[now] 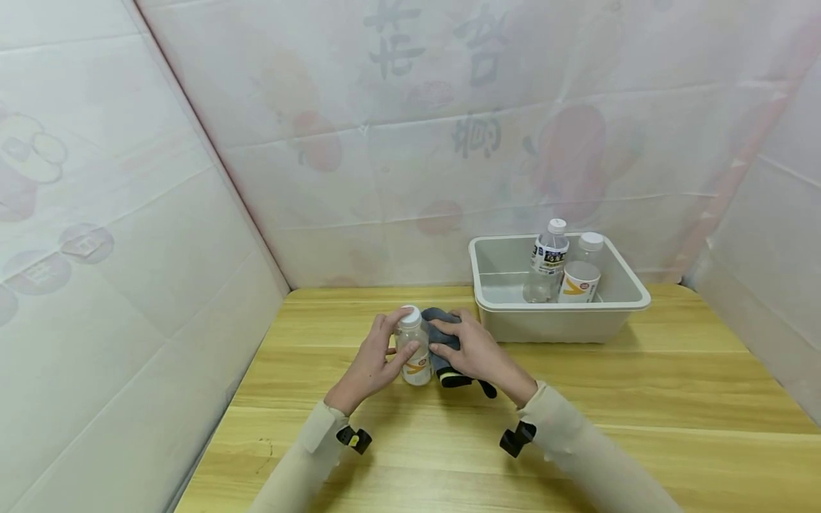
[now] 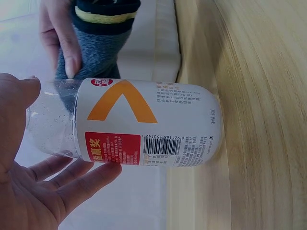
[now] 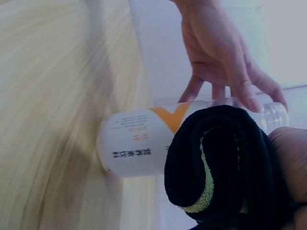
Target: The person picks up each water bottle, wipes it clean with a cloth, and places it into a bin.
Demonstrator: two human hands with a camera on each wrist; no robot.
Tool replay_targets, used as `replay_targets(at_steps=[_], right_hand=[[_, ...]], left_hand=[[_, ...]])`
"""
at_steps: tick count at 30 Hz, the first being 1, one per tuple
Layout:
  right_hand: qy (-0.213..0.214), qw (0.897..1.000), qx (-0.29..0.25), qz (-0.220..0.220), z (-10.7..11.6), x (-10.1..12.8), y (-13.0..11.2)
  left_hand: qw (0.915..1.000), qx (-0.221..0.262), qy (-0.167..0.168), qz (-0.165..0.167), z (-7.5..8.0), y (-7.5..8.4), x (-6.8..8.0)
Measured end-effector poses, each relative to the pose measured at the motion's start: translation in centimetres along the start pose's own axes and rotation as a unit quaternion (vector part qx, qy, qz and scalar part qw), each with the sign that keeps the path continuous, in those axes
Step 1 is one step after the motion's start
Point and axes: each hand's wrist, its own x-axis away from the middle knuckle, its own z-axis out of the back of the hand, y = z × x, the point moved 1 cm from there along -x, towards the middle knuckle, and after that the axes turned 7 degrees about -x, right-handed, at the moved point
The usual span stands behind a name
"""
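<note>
A small clear bottle (image 1: 415,354) with a white cap and a white label bearing an orange chevron stands on the wooden table (image 1: 641,399). My left hand (image 1: 374,362) grips it from the left, thumb near the cap. My right hand (image 1: 476,350) holds a folded dark grey cloth (image 1: 441,329) with a yellow-and-black edge against the bottle's right side. The left wrist view shows the bottle (image 2: 144,124), my left hand (image 2: 33,191) under it and the cloth (image 2: 98,43) behind. The right wrist view shows the cloth (image 3: 225,163) over the bottle (image 3: 136,143).
A pale plastic tub (image 1: 558,306) stands at the back right of the table, close to my right hand. Inside it stand a clear bottle (image 1: 546,265) and a second bottle (image 1: 580,274) with an orange-marked label. Printed white sheeting walls the table on three sides.
</note>
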Motion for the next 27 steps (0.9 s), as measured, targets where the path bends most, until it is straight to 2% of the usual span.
replay_targets(at_steps=[17, 27], right_hand=[[0.007, 1.0, 0.002, 0.007, -1.0, 0.3, 0.9], [-0.003, 1.0, 0.0, -0.004, -1.3, 0.4, 1.2]], left_hand=[[1.0, -0.006, 0.004, -0.007, -0.1, -0.1, -0.1], [0.9999, -0.012, 0.006, -0.005, -0.1, 0.0, -0.1]])
